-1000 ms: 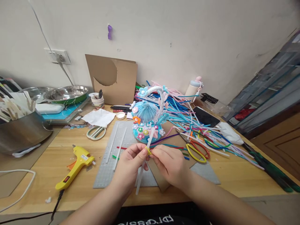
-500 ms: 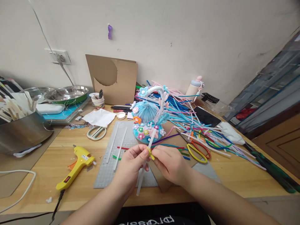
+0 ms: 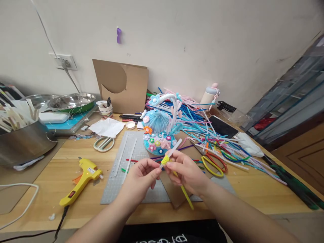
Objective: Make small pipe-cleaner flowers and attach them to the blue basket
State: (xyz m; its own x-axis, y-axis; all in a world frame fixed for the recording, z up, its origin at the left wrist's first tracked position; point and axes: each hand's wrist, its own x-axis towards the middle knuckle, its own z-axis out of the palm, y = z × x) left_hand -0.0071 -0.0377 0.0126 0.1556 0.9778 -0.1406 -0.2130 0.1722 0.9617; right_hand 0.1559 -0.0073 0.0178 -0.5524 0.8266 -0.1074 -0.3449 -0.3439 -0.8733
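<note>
My left hand [image 3: 143, 175] is closed, thumb and forefinger at the lower part of a translucent white glue stick [image 3: 176, 145]. A yellow pipe cleaner [image 3: 165, 160] is coiled several turns around the stick, and its loose tail hangs down past my right palm. With thumb and fingers, my right hand [image 3: 187, 172] pinches at the coil. The stick slants up to the right; its lower end is hidden by my left fingers. Just behind the hands stands a blue fuzzy basket [image 3: 159, 123] with a white arched handle and small flowers.
Two more glue sticks [image 3: 129, 160] lie on the grey cutting mat [image 3: 111, 189]. A yellow glue gun [image 3: 82, 179] rests at left, near white-handled scissors [image 3: 104, 144]. Orange-and-yellow-handled scissors [image 3: 214, 165] and a heap of pipe cleaners [image 3: 199, 118] are at right. A metal pot [image 3: 27, 145] stands far left.
The glue stick has tilted further right, and its lower end no longer shows below my left hand. The yellow coil now shows several turns, with its tail hanging below my right hand.
</note>
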